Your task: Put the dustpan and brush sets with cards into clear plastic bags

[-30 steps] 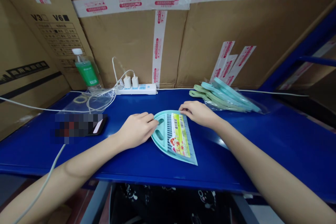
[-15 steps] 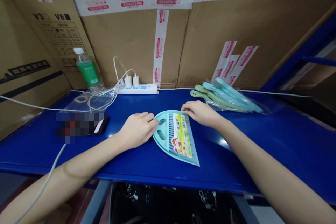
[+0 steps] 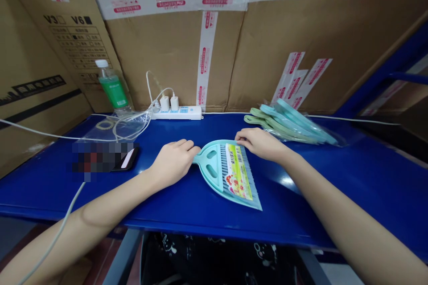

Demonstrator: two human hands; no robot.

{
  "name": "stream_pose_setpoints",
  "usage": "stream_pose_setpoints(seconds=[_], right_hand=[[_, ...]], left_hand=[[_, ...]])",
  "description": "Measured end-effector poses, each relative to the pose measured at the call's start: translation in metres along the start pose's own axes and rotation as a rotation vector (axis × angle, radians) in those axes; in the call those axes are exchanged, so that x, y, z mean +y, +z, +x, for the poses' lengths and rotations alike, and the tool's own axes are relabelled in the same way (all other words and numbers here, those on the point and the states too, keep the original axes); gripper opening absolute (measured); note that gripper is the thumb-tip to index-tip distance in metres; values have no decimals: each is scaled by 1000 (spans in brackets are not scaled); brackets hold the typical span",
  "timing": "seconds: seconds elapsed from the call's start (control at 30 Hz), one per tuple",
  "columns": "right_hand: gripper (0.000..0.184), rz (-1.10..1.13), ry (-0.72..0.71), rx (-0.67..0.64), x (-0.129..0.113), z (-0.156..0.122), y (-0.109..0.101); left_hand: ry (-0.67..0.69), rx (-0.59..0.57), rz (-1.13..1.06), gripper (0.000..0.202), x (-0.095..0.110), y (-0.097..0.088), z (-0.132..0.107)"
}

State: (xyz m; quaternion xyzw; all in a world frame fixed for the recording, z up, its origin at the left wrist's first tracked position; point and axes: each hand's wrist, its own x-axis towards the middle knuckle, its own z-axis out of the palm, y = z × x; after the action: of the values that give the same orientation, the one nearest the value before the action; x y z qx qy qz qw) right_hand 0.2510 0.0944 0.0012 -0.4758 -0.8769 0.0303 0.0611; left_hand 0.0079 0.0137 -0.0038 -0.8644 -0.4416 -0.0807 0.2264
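Note:
A light-blue dustpan point(image 3: 209, 181) lies on the blue table with a small brush point(image 3: 252, 173) nested in it. A printed label point(image 3: 239, 172) in yellow, white and red covers part of the bristles. My left hand point(image 3: 174, 161) is closed round the handle at the left, hiding most of it. With bent fingers, my right hand point(image 3: 257, 142) pinches the pan's far right corner between thumb and fingertips. Behind it, several blue and green dustpan-and-brush pieces point(image 3: 290, 124) lie in a clear plastic bag.
A power strip point(image 3: 180, 113) with chargers and white cables stands along the cardboard wall point(image 3: 167, 53). Left of it are a green-labelled bottle point(image 3: 114, 91), a beaded bracelet point(image 3: 104, 124) and a dark phone point(image 3: 130, 159), partly blurred out. The table's front edge point(image 3: 217, 234) runs close to my lap.
The dustpan with its brush has shifted slightly to the right, and a bit of its handle now shows beside my left hand. My right hand has moved slightly right along with it.

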Motion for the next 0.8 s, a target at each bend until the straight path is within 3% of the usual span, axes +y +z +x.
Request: stream_pose_setpoints(seconds=[0.17, 0.33, 0.63, 0.8], right_hand=[[23, -4, 37, -31, -4, -1, -4], [23, -4, 51, -42, -5, -1, -5], [23, 1, 78, -60, -5, 0, -5], [23, 3, 39, -34, -1, -1, -3]], left_hand=[[-95, -71, 45, 27, -3, -2, 2], [-240, -259, 84, 38, -7, -5, 4], [-362, -471, 82, 36, -10, -10, 5], [-403, -507, 147, 34, -11, -9, 4]])
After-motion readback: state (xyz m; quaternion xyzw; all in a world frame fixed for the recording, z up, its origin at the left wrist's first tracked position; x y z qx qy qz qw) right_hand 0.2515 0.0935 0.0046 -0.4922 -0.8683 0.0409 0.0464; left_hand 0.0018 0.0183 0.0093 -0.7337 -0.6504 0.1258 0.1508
